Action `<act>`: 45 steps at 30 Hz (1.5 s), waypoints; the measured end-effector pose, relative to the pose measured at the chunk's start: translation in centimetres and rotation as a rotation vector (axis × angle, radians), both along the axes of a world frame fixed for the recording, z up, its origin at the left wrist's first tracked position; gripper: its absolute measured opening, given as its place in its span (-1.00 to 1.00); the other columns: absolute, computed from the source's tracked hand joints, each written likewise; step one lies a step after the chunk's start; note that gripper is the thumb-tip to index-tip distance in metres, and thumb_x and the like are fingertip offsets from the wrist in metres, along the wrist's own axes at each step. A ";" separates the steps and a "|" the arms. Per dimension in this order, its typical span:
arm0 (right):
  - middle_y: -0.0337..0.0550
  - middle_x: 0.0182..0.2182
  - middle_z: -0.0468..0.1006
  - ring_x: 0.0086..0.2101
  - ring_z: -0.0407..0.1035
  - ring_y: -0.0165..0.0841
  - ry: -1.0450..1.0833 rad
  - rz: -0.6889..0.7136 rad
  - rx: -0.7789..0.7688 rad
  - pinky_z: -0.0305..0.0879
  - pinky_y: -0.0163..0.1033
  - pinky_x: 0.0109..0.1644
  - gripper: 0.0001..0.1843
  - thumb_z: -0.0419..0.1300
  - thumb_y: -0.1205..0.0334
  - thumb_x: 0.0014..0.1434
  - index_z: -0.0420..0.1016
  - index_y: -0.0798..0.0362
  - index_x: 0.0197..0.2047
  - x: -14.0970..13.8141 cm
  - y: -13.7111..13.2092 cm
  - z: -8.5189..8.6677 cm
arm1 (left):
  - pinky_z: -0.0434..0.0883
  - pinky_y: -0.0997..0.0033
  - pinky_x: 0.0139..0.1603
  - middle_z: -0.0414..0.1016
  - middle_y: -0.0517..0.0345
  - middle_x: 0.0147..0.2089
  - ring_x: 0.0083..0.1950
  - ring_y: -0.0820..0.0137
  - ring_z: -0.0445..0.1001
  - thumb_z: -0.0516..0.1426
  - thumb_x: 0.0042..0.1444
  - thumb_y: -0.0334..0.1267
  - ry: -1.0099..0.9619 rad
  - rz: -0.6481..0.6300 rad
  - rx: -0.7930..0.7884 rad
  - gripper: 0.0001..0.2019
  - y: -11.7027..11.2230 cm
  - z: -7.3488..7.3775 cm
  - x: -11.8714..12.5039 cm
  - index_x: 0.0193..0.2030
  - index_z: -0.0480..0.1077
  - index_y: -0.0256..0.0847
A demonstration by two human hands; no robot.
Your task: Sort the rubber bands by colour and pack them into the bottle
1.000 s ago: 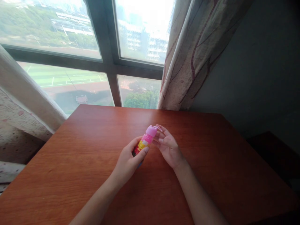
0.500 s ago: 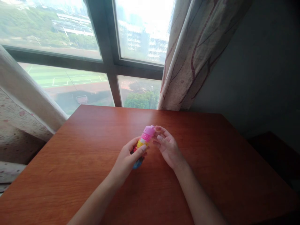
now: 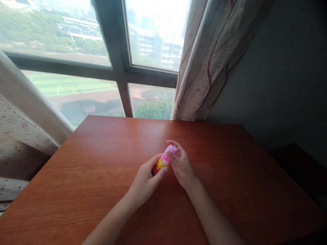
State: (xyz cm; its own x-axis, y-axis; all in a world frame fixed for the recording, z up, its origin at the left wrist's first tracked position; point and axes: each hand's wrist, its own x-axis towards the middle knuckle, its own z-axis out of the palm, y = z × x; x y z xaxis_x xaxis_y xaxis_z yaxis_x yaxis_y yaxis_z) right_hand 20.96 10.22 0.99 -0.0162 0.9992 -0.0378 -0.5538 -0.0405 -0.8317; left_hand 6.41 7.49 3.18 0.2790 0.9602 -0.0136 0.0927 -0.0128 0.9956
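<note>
A small colourful bottle-like tube is held in the air over the table, tilted with its pink top up and to the right. Pink, yellow and red bands show on it; its lower end is hidden. My left hand is closed round the lower and middle part, thumb on the near side. Around the pink top my right hand has curled, its thumb pressed on the near side and its fingers behind.
A brown wooden table spreads beneath both hands. A dark-framed window stands beyond its far edge, with a patterned curtain on the right and another curtain on the left. A grey wall is at the right.
The tube has shifted a little to the right and tilted lower. My right hand, beside the pink top before with fingers apart, has closed on it. My left hand keeps its hold.
</note>
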 end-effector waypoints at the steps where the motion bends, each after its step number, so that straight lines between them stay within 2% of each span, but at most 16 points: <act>1: -0.31 -0.32 0.51 -0.35 0.38 -0.48 0.037 0.034 0.015 0.32 -0.42 -0.26 -0.50 0.45 0.14 0.00 0.47 -0.04 0.01 0.0 -0.1 0.2 | 0.39 0.39 -0.09 0.52 0.08 -0.16 -0.16 0.31 0.44 0.21 0.15 -0.10 -0.059 -0.039 -0.059 -0.59 0.0 0.1 0.0 0.09 0.43 -0.21; 5: -0.13 0.01 0.53 -0.04 0.43 -0.29 0.217 0.228 0.007 0.34 -0.20 0.04 -0.50 0.32 0.00 0.13 0.39 -0.08 0.10 0.6 -0.4 1.4 | 0.39 0.47 -0.34 0.46 0.05 -0.26 -0.35 0.42 0.42 0.16 0.18 -0.02 -0.388 -0.151 -0.376 -0.62 -0.3 0.5 -0.2 -0.03 0.43 -0.29; 7: -0.10 0.04 0.52 -0.03 0.43 -0.26 0.225 0.275 -0.012 0.34 -0.16 0.04 -0.48 0.34 0.04 0.10 0.37 -0.09 0.11 0.9 -0.3 1.6 | 0.41 0.46 -0.33 0.47 0.00 -0.20 -0.33 0.41 0.44 0.15 0.19 -0.02 -0.489 -0.181 -0.467 -0.65 -0.3 0.5 -0.3 -0.10 0.43 -0.30; 9: -0.13 -0.06 0.56 -0.14 0.46 -0.31 0.156 0.221 -0.028 0.37 -0.24 -0.08 -0.52 0.37 0.09 0.07 0.41 -0.06 0.05 1.0 0.0 1.3 | 0.42 0.46 -0.34 0.46 -0.01 -0.20 -0.32 0.41 0.44 0.14 0.19 -0.01 -0.503 -0.188 -0.502 -0.65 -0.3 0.4 -0.2 -0.12 0.43 -0.30; 12: -0.27 -0.31 0.54 -0.36 0.39 -0.45 -0.020 0.025 -0.043 0.31 -0.39 -0.28 -0.61 0.45 0.15 -0.01 0.48 0.01 -0.13 0.5 0.2 0.5 | 0.39 0.50 -0.36 0.42 0.11 -0.31 -0.37 0.45 0.40 0.23 0.12 -0.02 -0.357 -0.115 -0.416 -0.64 -0.1 0.0 0.0 -0.11 0.43 -0.29; 14: -0.33 -0.38 0.50 -0.41 0.35 -0.49 -0.051 -0.008 -0.037 0.28 -0.42 -0.33 -0.63 0.45 0.15 -0.01 0.49 0.01 -0.15 0.3 0.1 0.2 | 0.38 0.53 -0.38 0.39 0.18 -0.37 -0.39 0.47 0.39 0.29 0.06 -0.06 -0.275 -0.072 -0.344 -0.61 0.0 -0.1 0.1 -0.07 0.43 -0.27; 18: -0.16 -0.14 0.57 -0.16 0.45 -0.35 0.117 0.220 -0.010 0.37 -0.29 -0.11 -0.60 0.27 -0.03 0.17 0.46 -0.03 0.01 0.7 -0.2 1.0 | 0.40 0.49 -0.38 0.48 0.05 -0.26 -0.36 0.43 0.43 0.22 0.12 0.00 -0.448 -0.117 -0.460 -0.63 -0.1 0.2 -0.3 -0.09 0.44 -0.28; 21: -0.06 0.02 0.55 -0.02 0.44 -0.25 0.131 0.312 0.003 0.39 -0.20 -0.03 -0.58 0.28 0.01 0.17 0.45 -0.02 0.05 1.1 -0.3 1.4 | 0.42 0.45 -0.38 0.50 -0.03 -0.20 -0.35 0.41 0.45 0.17 0.15 0.01 -0.562 -0.169 -0.564 -0.63 -0.2 0.5 -0.7 -0.14 0.44 -0.29; 24: -0.06 -0.02 0.58 -0.07 0.48 -0.26 0.101 0.260 0.014 0.42 -0.21 -0.06 -0.61 0.32 0.05 0.15 0.48 0.00 0.02 1.2 -0.2 1.2 | 0.42 0.47 -0.37 0.49 0.00 -0.23 -0.36 0.43 0.44 0.19 0.15 0.01 -0.509 -0.186 -0.536 -0.65 -0.2 0.4 -0.5 -0.16 0.43 -0.28; 27: -0.07 -0.09 0.61 -0.11 0.50 -0.25 0.078 0.198 0.024 0.44 -0.21 -0.07 -0.60 0.35 0.06 0.12 0.49 0.02 0.00 1.0 -0.2 0.9 | 0.39 0.51 -0.39 0.46 0.10 -0.38 -0.41 0.45 0.41 0.22 0.12 0.02 -0.355 -0.144 -0.392 -0.63 -0.1 0.2 0.0 -0.16 0.40 -0.29; 31: -0.05 -0.10 0.60 -0.09 0.49 -0.23 0.053 0.160 0.045 0.44 -0.18 -0.06 -0.59 0.36 0.04 0.11 0.50 0.03 -0.01 0.9 -0.2 1.0 | 0.38 0.50 -0.41 0.43 0.17 -0.43 -0.43 0.44 0.41 0.25 0.06 0.06 -0.189 -0.073 -0.243 -0.50 -0.1 0.4 0.4 -0.02 0.38 -0.31; 35: -0.06 -0.07 0.59 -0.07 0.47 -0.24 0.012 0.150 0.038 0.43 -0.19 -0.04 -0.56 0.33 0.01 0.14 0.47 0.00 0.04 0.6 -0.1 0.9 | 0.39 0.48 -0.41 0.44 0.17 -0.41 -0.43 0.42 0.42 0.24 0.06 0.07 -0.204 -0.052 -0.268 -0.42 0.0 0.3 0.2 0.10 0.36 -0.31; 37: -0.09 -0.01 0.55 -0.03 0.44 -0.27 -0.037 0.130 0.045 0.40 -0.19 0.02 -0.55 0.31 0.02 0.16 0.43 -0.04 0.09 0.2 -0.1 0.5 | 0.40 0.47 -0.36 0.48 0.13 -0.34 -0.37 0.41 0.44 0.24 0.08 0.04 -0.264 -0.008 -0.276 -0.45 0.2 0.0 0.1 0.12 0.37 -0.27; 40: -0.11 0.06 0.48 0.00 0.39 -0.28 -0.253 0.010 0.076 0.37 -0.19 0.06 -0.54 0.32 0.07 0.15 0.42 -0.08 0.11 -0.7 -0.8 -0.2 | 0.44 0.41 -0.12 0.54 0.05 -0.10 -0.14 0.33 0.50 0.22 0.12 -0.04 -0.378 0.081 -0.233 -0.49 0.5 -0.4 0.0 0.17 0.36 -0.20; 43: -0.07 0.09 0.42 0.01 0.35 -0.23 -0.539 -0.099 0.160 0.36 -0.14 0.07 -0.55 0.29 0.13 0.18 0.40 -0.11 0.14 -1.8 -2.6 -0.5 | 0.39 0.32 0.12 0.48 0.00 0.13 0.11 0.23 0.45 0.21 0.14 -0.10 -0.488 0.131 -0.236 -0.43 0.4 -0.4 0.2 0.28 0.27 -0.17; 45: -0.06 0.15 0.36 0.10 0.28 -0.19 -0.666 -0.125 0.229 0.26 -0.07 0.20 -0.49 0.27 0.19 0.19 0.35 -0.13 0.21 -2.3 -3.9 -0.4 | 0.36 0.28 0.18 0.43 -0.02 0.19 0.19 0.18 0.40 0.22 0.14 -0.13 -0.543 0.143 -0.257 -0.37 0.2 -0.3 0.5 0.33 0.20 -0.17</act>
State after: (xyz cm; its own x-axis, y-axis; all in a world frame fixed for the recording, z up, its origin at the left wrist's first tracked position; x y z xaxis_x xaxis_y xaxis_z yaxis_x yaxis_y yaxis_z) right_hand 18.61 6.35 0.57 0.0522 0.9760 0.2112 0.0852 0.2064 -0.9748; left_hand 6.88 7.66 2.84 0.1799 0.9735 -0.1415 -0.4455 0.2089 0.8705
